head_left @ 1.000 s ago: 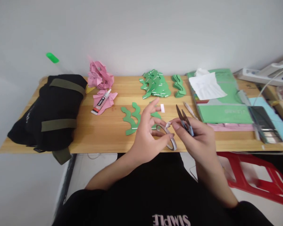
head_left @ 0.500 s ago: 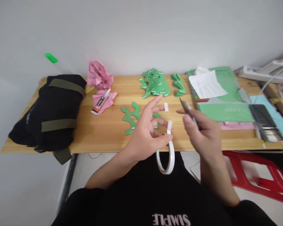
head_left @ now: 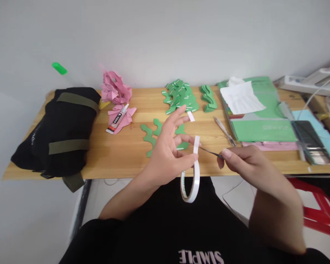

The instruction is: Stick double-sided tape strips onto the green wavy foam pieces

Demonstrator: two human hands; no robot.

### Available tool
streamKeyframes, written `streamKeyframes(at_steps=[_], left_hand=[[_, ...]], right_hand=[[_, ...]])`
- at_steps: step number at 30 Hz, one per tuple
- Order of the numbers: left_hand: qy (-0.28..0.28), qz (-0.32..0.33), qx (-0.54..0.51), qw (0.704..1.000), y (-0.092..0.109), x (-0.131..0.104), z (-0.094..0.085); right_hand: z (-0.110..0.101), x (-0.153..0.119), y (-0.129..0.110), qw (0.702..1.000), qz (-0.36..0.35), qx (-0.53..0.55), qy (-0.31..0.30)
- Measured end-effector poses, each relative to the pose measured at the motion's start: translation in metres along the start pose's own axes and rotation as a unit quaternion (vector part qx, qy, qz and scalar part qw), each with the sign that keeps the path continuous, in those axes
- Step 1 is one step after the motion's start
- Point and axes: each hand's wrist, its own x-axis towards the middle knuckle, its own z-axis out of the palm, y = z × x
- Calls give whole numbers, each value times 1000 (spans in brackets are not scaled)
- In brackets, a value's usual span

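Pinched between the thumb and a finger of my left hand (head_left: 167,154) is a roll of white tape (head_left: 194,187), hanging below with its free end pointing up. A short white tape piece (head_left: 191,116) sticks to another fingertip of that hand. My right hand (head_left: 244,159) grips a thin dark-bladed tool (head_left: 210,151), its tip close to the tape's free end. Behind my left hand lie green wavy pieces (head_left: 149,137), partly hidden. Farther back are a pile of green pieces with white strips (head_left: 178,96) and a small green stack (head_left: 208,98).
A black bag (head_left: 68,128) lies at the left, beside pink scraps (head_left: 116,88) and a glue tube (head_left: 117,119). To the right are a pen (head_left: 224,131), a green folder (head_left: 264,126) with white paper (head_left: 243,97), and a phone (head_left: 309,141). A red stool (head_left: 319,205) stands below.
My right hand has moved right and down, its tool tip now at the tape end. The pen now lies on the table. My left fingers have shifted slightly up.
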Motion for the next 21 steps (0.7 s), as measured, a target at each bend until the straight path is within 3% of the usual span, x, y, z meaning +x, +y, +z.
streamKeyframes(at_steps=[6,21], left_hand=[[-13,-9,23,1000,-1,-4,2],[-32,-17,40,999,0,-6,6]], right_hand=[[2,1,-3,998,-7,39,-40],[9,-2,-1,997,26,63,-24]])
